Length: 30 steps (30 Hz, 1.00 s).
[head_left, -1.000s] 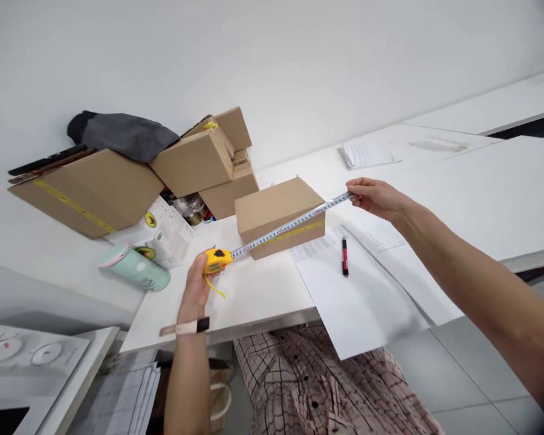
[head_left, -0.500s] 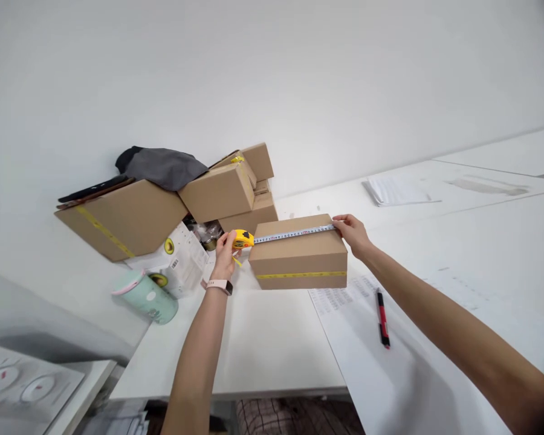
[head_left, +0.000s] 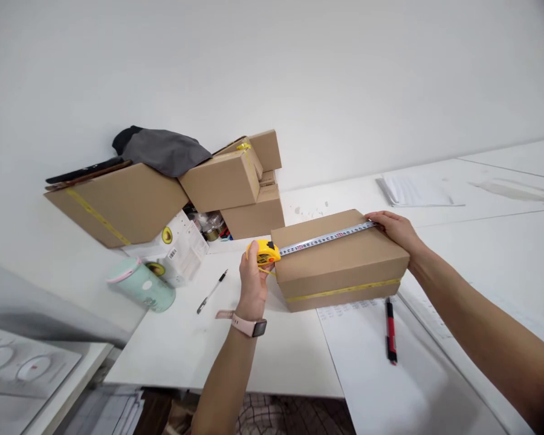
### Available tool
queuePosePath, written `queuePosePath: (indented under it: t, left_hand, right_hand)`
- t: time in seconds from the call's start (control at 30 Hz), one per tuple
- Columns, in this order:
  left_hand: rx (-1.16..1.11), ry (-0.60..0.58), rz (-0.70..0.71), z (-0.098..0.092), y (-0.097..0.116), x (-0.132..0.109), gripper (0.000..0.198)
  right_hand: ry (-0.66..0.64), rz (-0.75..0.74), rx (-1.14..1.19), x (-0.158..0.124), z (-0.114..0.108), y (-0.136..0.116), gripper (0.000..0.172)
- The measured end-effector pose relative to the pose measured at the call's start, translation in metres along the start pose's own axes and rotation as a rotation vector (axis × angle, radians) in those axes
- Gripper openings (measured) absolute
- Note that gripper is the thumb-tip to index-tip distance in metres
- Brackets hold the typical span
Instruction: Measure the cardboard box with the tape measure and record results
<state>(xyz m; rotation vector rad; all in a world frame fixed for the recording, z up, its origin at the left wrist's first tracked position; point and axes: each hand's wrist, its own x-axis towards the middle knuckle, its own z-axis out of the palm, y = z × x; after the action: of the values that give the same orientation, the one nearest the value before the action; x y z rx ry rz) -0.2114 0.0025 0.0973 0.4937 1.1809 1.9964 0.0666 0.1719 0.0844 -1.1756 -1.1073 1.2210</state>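
A closed cardboard box (head_left: 340, 257) with yellow tape along its front side sits in front of me, partly over a printed sheet. My left hand (head_left: 254, 275) is closed around the yellow case of a tape measure (head_left: 263, 252), held against the box's left edge. The silver blade (head_left: 321, 240) stretches over the box's top to the far right edge. There my right hand (head_left: 392, 231) pinches the blade's end, its fingers lying on the box's corner. A pink-banded watch (head_left: 249, 326) is on my left wrist.
Stacked cardboard boxes (head_left: 222, 187), a grey cloth (head_left: 163, 151) and a mint cylindrical pouch (head_left: 142, 285) stand at the left. A black pen (head_left: 212, 292) lies left of my left hand. A red-black pen (head_left: 391, 332) rests on the paper (head_left: 399, 386). More papers (head_left: 412, 191) lie at the back right.
The box, the tape measure and both hands appear farther right and larger, and the box is turned slightly. The black pen has come into sight. Both hands keep their hold.
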Motion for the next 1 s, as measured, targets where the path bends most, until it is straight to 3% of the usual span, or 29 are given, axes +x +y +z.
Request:
queuePosePath:
  t: [0.1,0.3,0.43,0.7,1.0]
  left_hand:
    - [0.025,0.005,0.025,0.004,0.001,0.001,0.045]
    - [0.090,-0.001,0.023,0.008,0.011,0.030,0.052]
    - [0.139,-0.019,0.029,0.003,0.012,0.038,0.057]
    - [0.183,-0.073,0.025,-0.004,0.011,0.051,0.051]
    - [0.194,-0.091,0.024,-0.019,0.022,0.077,0.048]
  right_hand:
    - [0.008,0.020,0.006,-0.004,-0.004,0.006,0.018]
    - [0.005,0.048,-0.006,-0.022,0.006,0.005,0.016]
    - [-0.017,0.059,-0.033,-0.025,0.009,0.003,0.019]
    - [-0.164,0.200,0.127,-0.024,0.007,0.003,0.036]
    - [-0.135,0.192,0.024,-0.023,0.006,-0.001,0.035]
